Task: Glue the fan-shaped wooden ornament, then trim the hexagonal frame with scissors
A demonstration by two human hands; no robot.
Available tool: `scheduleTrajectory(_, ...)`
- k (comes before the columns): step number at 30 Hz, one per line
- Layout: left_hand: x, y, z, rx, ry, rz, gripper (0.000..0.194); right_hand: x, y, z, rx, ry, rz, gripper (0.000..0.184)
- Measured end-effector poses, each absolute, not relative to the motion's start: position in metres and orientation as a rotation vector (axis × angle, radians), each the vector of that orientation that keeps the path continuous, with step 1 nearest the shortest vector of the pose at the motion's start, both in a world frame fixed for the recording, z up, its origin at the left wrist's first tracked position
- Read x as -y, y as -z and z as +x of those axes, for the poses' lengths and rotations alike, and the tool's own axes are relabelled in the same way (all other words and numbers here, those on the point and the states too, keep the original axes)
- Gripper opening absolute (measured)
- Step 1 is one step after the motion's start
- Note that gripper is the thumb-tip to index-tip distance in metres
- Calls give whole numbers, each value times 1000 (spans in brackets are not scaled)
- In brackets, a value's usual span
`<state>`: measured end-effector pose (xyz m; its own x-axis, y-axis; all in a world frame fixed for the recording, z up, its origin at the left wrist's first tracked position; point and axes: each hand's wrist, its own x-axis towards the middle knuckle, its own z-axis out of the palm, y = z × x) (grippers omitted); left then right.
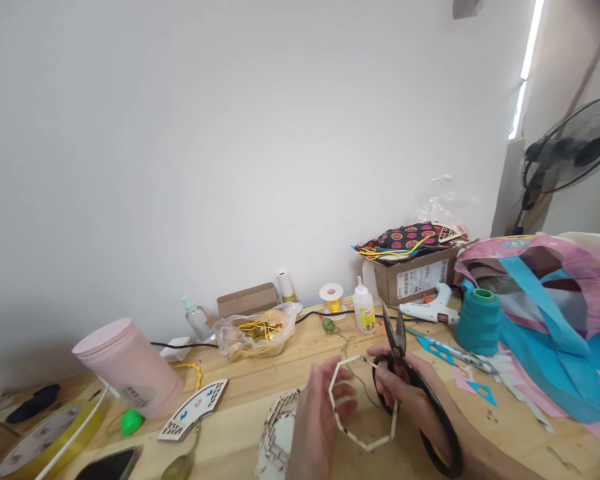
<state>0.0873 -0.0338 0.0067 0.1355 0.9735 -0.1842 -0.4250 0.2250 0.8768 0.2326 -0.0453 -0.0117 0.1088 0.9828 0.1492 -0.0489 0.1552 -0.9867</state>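
Observation:
My right hand (414, 393) is closed around black-handled scissors (396, 339), whose blades point up and stand slightly apart. Its thumb and fingertips also pinch the upper right edge of a pale octagonal ring (365, 445). Short straight segments make up the ring, with small dark marks at some joints. My left hand (323, 407) is by the ring's left side, its slightly blurred fingers apart and curved behind it; contact is unclear. A thin green cord (364, 380) runs behind the ring towards a small green bundle (329, 325). Left of my left hand lies a pale openwork piece (279, 427).
A white glue bottle (364, 308), a yellow thread spool (333, 301) and a glue gun (433, 307) stand or lie behind my hands. Right are a teal thread cone (479, 323) and a pink bag (570, 267). Left are a pink tumbler (130, 367) and a fan-shaped piece (194, 410).

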Motion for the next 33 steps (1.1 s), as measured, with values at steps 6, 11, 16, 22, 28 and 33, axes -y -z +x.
scheduleTrajectory(6,40,-1,92,-954,-900,1153,39,43,-2,236,1109,-1069,-1122,30)
scheduleTrajectory(11,36,-5,81,-877,-844,1002,45,42,-10,240,1158,-1211,-1108,34)
scheduleTrajectory(16,34,-11,80,-717,-898,588,35,45,-8,241,1021,-1302,-1050,35)
scheduleTrajectory(22,42,-4,93,-624,-655,764,24,45,-2,237,1084,-1288,-1055,35)
scheduleTrajectory(28,37,-1,91,-710,-651,700,17,46,-2,236,1179,-1209,-1119,30)
scheduleTrajectory(33,37,-2,91,-659,-668,694,23,48,-6,238,1152,-1167,-1153,28)
